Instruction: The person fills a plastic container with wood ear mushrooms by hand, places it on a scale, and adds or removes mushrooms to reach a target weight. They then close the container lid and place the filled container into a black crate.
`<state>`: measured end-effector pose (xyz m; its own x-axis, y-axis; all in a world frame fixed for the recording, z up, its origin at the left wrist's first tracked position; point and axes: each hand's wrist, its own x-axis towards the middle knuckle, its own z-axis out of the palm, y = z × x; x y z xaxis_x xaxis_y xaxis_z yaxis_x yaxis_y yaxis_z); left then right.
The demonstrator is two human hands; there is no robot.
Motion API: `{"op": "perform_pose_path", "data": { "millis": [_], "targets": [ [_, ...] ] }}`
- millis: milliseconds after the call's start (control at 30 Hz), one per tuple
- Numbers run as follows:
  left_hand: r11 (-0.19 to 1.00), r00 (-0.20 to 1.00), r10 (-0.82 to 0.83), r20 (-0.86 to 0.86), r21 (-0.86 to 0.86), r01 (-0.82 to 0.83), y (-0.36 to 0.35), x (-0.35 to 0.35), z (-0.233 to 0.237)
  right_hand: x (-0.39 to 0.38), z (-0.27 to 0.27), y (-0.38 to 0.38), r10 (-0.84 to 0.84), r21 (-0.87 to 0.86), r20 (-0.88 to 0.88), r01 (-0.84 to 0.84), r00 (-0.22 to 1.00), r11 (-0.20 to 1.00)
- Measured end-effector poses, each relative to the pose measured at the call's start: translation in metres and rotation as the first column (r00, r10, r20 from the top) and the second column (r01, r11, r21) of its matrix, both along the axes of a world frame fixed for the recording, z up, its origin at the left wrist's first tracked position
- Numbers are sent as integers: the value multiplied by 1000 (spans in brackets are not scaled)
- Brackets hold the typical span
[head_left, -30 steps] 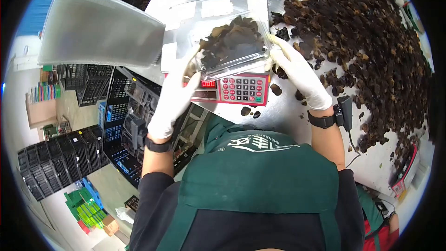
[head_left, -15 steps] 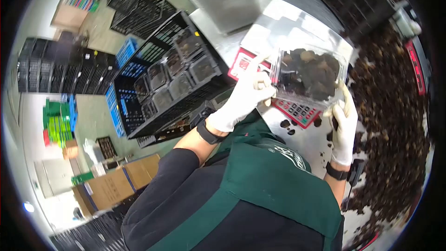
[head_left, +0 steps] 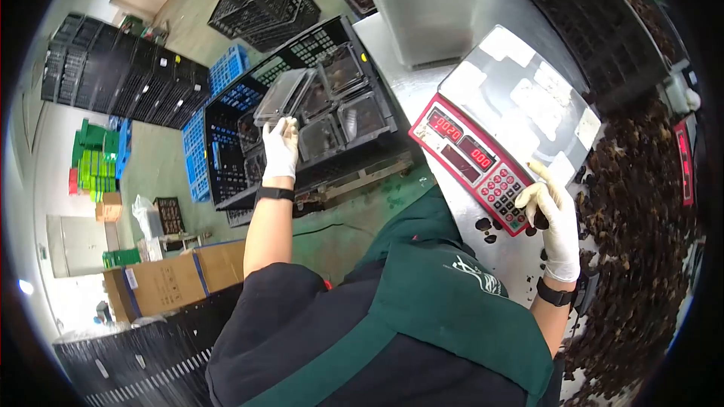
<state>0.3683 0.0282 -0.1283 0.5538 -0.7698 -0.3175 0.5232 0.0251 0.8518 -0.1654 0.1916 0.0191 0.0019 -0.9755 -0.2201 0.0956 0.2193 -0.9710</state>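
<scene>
My left hand [head_left: 281, 147], in a white glove, grips the near edge of a clear plastic box [head_left: 282, 96], which is tilted above the black crate [head_left: 226, 197]. Several clear lidded boxes with dark contents sit in the crate, among them one box [head_left: 359, 117] at its right side. Over the lower right corner of the red and white digital scale [head_left: 483, 152] is my gloved right hand [head_left: 552, 218], holding nothing, its index finger stretched and the others loosely bent. Nothing rests on the scale's shiny plate; red digits glow on its display.
Dark, dried fungus-like pieces [head_left: 641, 256] cover the table's right side, by a second red display [head_left: 685, 162]. A metal bin [head_left: 422, 11] stands behind the scale. Stacked black crates [head_left: 124, 68], blue crates [head_left: 197, 158] and a cardboard box [head_left: 162, 279] are on the left.
The box of dark pieces, held in both hands above the scale, has gone left to the crate in my left hand. My right hand has let go and stays beside the scale.
</scene>
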Motion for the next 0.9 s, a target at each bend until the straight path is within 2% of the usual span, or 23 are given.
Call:
{"op": "perform_pose_path", "data": {
  "millis": [33,67,133,200,233,267,300,333,367,400,433,467,500,533,600,633,667,733,800,900],
  "targets": [
    [983,968,-182,-171,-13,183,-13,21,-19,-5,-2,3,-18,17,-2,18,1000,1000],
    [971,924,-191,-330,74,227,-23,15,-20,-9,-2,6,-41,30,-5,41,999,999],
    [836,817,-393,-421,206,508,-50,-11,-3,-17,-2,16,-99,50,46,97,994,994],
    [788,787,-612,70,-22,615,-49,-89,70,-29,-13,32,-166,39,82,163,983,986],
    [779,718,-570,400,-14,627,-57,-128,117,-34,-10,41,-206,58,74,202,976,978],
    [761,595,-375,711,-130,635,-62,-159,160,-38,-11,51,-250,74,71,245,966,967],
    [730,406,13,914,-286,621,-78,-180,191,-42,-11,59,-282,68,66,278,957,958],
    [726,124,338,933,-342,597,-78,-201,241,-44,-11,69,-315,69,63,310,947,948],
    [630,-120,638,761,-426,649,-76,-225,290,-45,-8,78,-351,100,46,345,935,933],
    [537,-206,777,594,-455,710,-86,-240,321,-44,-5,86,-388,103,57,381,920,919],
    [568,-281,749,600,-365,738,-90,-255,344,-43,1,93,-413,99,94,404,906,909],
    [545,-183,671,719,-310,779,-111,-267,356,-45,-14,103,-419,52,92,416,903,908],
    [609,-23,213,977,-114,785,-123,-272,364,-48,-17,114,-432,126,114,418,895,900],
    [510,-287,258,923,122,852,-214,-232,371,-46,-14,122,-471,157,77,456,879,876],
    [607,-366,110,924,229,761,-278,-216,385,-48,-42,142,-474,119,29,468,880,876],
    [646,-402,34,915,287,707,-308,-208,392,-50,-55,152,-488,150,70,474,870,867],
    [595,-401,-144,904,403,695,-331,-195,406,-51,-63,162,-487,130,140,471,862,872],
    [505,-496,-16,868,435,745,-330,-193,414,-48,-64,176,-549,151,162,529,820,835],
    [582,-625,-21,780,518,627,-305,-204,431,-48,-87,188,-592,128,123,579,796,805],
    [642,-682,19,731,514,569,-301,-207,432,-54,-98,199,-637,95,64,631,768,770]
  ]
}}
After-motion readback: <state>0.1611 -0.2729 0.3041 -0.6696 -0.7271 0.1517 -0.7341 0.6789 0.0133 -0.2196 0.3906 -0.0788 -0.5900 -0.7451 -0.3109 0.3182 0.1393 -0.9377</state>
